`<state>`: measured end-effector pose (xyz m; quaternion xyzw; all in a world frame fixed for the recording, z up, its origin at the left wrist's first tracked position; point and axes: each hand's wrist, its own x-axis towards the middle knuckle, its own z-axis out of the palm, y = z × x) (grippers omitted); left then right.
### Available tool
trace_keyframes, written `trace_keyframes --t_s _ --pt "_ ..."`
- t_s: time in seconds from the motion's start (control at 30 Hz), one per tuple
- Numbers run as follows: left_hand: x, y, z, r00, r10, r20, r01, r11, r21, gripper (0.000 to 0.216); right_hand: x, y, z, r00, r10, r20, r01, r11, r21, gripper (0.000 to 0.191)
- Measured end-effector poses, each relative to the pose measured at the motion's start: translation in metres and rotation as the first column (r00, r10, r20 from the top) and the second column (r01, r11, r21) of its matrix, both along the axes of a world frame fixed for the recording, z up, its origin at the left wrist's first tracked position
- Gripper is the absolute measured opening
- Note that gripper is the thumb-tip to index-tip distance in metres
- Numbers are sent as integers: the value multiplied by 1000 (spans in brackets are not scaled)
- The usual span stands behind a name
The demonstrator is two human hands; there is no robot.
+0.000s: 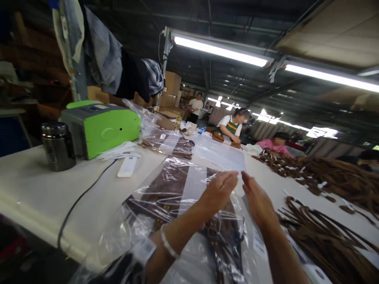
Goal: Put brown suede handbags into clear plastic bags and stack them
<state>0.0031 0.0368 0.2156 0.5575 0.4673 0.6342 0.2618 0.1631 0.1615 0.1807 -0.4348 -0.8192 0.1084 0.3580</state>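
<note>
A brown leather-look bag with straps and small metal fittings lies in front of me inside a clear plastic bag. A white band runs across the brown material. My left hand is over the right part of the plastic, with its fingers stretched out and nothing visible in them. Just beyond the plastic's right edge, my right hand is held with fingers extended, also without anything visible in it. The fingertips of both hands face each other with a narrow gap between. Whether either palm touches the plastic, I cannot tell.
Behind lies another wrapped brown item beside a translucent sheet. To the left stand a green-grey machine, a metal flask and a white device. Brown straps cover the right side. Co-workers are farther back.
</note>
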Motion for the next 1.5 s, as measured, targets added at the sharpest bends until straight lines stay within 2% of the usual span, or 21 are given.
trace_keyframes --t_s 0.03,0.07,0.1,0.13,0.17,0.2,0.27,0.37,0.43,0.5,0.6,0.77,0.9,1.03,1.17,1.23,1.3,1.4,1.5 --pt "-8 39 14 980 124 -154 -119 992 45 49 -29 19 13 998 38 -49 -40 999 -32 65" --pt "-19 74 24 916 250 -313 -244 968 57 50 -55 36 22 991 42 -126 -50 997 -63 69" --pt "-34 103 28 807 373 -458 -398 916 45 50 -79 52 26 977 43 -208 -65 993 -101 73" --pt "-52 127 26 689 454 -565 -527 849 39 51 -99 66 25 959 26 -282 -67 988 -136 77" --pt "-72 145 19 635 489 -598 -590 807 33 52 -116 79 18 943 11 -334 -70 984 -165 81" --pt "-93 158 8 596 512 -619 -633 774 31 53 -129 92 7 935 7 -355 -78 979 -186 82" --pt "-135 172 -26 517 534 -669 -690 723 43 54 -146 113 -26 953 11 -304 -78 975 -208 81" --pt "-187 172 -90 294 496 -817 -761 639 113 56 -156 133 -81 996 18 -85 -33 983 -178 74" --pt "-208 167 -128 216 434 -875 -768 629 122 59 -154 137 -114 994 6 109 6 994 -110 70" --pt "-218 160 -158 184 376 -908 -750 651 118 62 -150 137 -138 954 -7 299 14 1000 -22 66" --pt "-219 152 -185 173 332 -927 -730 675 106 65 -144 132 -162 883 -31 468 -11 996 87 65" --pt "-217 151 -205 222 309 -925 -750 660 41 68 -142 127 -179 847 -81 526 6 990 142 67" --pt "-221 156 -208 264 289 -920 -749 662 -7 69 -145 129 -185 842 -181 508 108 980 169 79" --pt "-221 149 -197 286 218 -933 -731 679 -65 74 -148 133 -190 840 -201 505 166 980 113 88" --pt "-217 115 -183 236 76 -969 -706 698 -117 80 -149 136 -188 838 -163 521 175 984 27 88" --pt "-216 87 -180 244 0 -970 -716 675 -180 81 -149 136 -187 836 -145 529 175 985 -7 90" --pt "-216 57 -179 292 -47 -955 -735 628 -256 80 -147 135 -187 832 -119 542 168 985 -42 91" --pt "-219 17 -178 408 -87 -909 -735 559 -384 79 -144 136 -187 814 -66 578 165 979 -121 95" --pt "-223 -5 -174 505 -99 -857 -711 516 -479 87 -139 144 -181 787 4 617 176 957 -230 98"
